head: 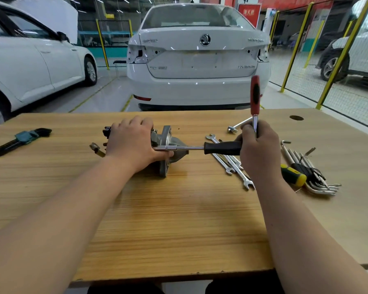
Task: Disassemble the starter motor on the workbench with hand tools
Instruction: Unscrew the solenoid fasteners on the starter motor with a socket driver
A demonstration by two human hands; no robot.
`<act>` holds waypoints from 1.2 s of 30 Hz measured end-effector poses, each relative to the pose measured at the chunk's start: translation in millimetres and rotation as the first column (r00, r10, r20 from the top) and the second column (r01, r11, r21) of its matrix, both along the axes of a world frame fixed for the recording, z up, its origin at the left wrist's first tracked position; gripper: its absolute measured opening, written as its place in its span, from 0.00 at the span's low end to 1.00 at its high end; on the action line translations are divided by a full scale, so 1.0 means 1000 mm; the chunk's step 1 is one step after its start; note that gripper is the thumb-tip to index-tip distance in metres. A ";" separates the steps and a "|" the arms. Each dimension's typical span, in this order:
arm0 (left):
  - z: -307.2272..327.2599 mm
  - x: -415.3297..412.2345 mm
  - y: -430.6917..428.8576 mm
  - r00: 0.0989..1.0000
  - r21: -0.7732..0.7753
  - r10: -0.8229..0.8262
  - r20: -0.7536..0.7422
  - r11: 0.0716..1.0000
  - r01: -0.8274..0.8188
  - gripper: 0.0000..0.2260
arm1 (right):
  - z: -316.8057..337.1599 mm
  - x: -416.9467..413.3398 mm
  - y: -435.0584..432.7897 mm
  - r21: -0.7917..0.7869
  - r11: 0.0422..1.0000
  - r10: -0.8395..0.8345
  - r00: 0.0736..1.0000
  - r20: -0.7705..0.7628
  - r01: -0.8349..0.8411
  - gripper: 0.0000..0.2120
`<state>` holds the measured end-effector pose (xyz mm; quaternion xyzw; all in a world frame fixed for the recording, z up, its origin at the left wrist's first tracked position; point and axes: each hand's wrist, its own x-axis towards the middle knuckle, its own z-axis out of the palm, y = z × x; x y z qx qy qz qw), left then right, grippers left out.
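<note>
The white car (198, 60) wears a round emblem (205, 40) (its lettering blurs), the red sign (249, 13) yellow Chinese characters.

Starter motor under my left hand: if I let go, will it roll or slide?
Probably heavy for its size: the starter motor looks cast metal. Its round body may roll, though the flange resting on the workbench should limit that. On smooth wood it could slide, so the left hand gripping it seems wise.
</note>
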<state>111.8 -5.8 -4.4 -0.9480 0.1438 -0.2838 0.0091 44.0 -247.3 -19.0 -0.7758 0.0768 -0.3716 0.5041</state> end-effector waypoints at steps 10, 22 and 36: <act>-0.003 -0.002 0.003 0.999 -0.046 -0.031 0.034 0.998 0.033 0.38 | -0.012 -0.009 -0.017 0.598 0.755 0.441 0.883 -0.160 -0.269 0.06; 0.002 -0.003 0.008 0.996 -0.009 -0.052 -0.068 0.999 0.052 0.43 | -0.014 -0.006 -0.022 0.818 0.536 0.601 0.774 -0.196 -0.209 0.07; -0.003 -0.013 0.007 0.999 -0.094 -0.037 -0.017 0.995 0.035 0.42 | -0.006 -0.009 -0.029 0.806 0.467 0.665 0.745 -0.049 -0.364 0.12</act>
